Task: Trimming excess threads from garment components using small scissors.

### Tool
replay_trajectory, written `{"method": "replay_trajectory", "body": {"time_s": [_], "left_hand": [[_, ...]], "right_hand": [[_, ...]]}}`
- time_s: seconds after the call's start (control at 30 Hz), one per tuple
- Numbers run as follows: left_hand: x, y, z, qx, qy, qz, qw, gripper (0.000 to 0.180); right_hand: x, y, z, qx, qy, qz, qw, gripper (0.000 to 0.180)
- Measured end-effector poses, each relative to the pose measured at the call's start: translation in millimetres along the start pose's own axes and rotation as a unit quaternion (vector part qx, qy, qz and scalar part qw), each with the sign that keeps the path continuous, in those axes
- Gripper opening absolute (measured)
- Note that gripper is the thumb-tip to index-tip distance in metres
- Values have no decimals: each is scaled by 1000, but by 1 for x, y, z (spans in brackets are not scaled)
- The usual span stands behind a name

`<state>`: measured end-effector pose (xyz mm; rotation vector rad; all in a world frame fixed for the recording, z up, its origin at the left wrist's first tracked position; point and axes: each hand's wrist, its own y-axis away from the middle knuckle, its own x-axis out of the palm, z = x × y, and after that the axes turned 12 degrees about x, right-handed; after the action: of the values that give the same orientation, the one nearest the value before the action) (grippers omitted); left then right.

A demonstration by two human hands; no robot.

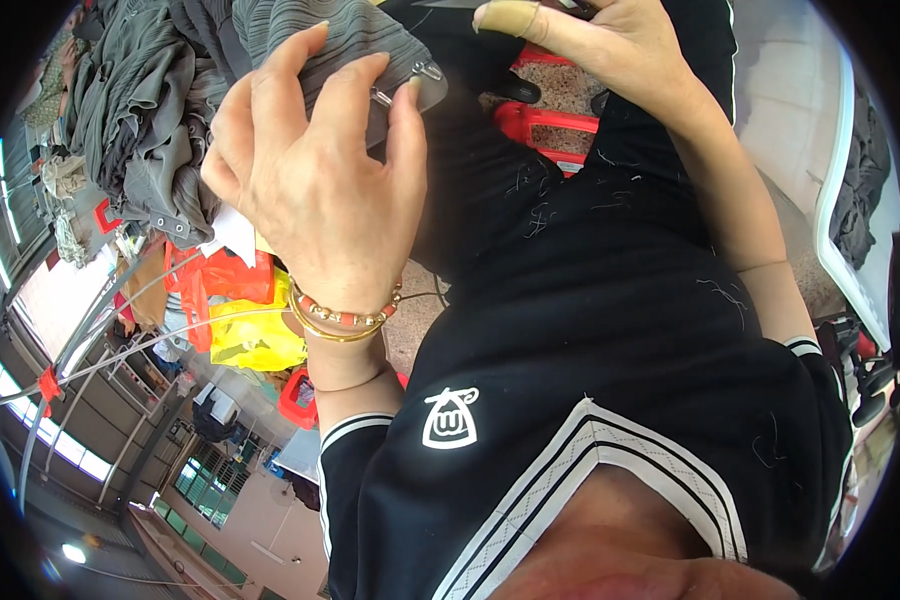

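My left hand (315,170), with a beaded and a gold bracelet at the wrist, is closed on a fold of grey pleated cloth (345,35) in front of my black shirt. A small metal piece (427,72) shows at the cloth's edge by my fingertip. My right hand (610,45) is at the top edge, one finger wrapped in a tan bandage (507,16), and rests over black fabric. Its fingertips curl out of the picture, so what it holds is hidden.
A heap of grey garments (135,110) lies at the upper left. A red plastic frame (545,120) sits behind my hands. Yellow (255,335) and red (225,275) bags lie at the left. A white curved rim (835,190) holding dark cloth is at the right.
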<state>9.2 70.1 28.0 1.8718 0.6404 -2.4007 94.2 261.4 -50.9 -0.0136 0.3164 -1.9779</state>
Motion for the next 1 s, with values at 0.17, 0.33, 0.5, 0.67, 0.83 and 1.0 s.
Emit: {"method": "replay_trajectory", "body": {"time_s": [0.17,0.33,0.5,0.67,0.83,1.0], "left_hand": [[-3,-2,0,17,-11,26,999,17],[-2,1,0,11,21,19,1000,11],[3,1,1,17,18,-7,1000,12],[-1,-5,1,37,-3,14,999,12],[-1,-5,7,78,19,15,997,9],[4,0,3,57,88,-13,994,10]], "right_hand": [[2,5,-6,33,-40,83,995,29],[5,4,-18,-11,2,73,997,27],[3,7,-14,-30,-6,71,997,26],[10,3,-33,-118,-33,42,992,27],[15,5,-41,-212,-67,18,975,28],[4,10,-11,-35,-4,74,997,27]]}}
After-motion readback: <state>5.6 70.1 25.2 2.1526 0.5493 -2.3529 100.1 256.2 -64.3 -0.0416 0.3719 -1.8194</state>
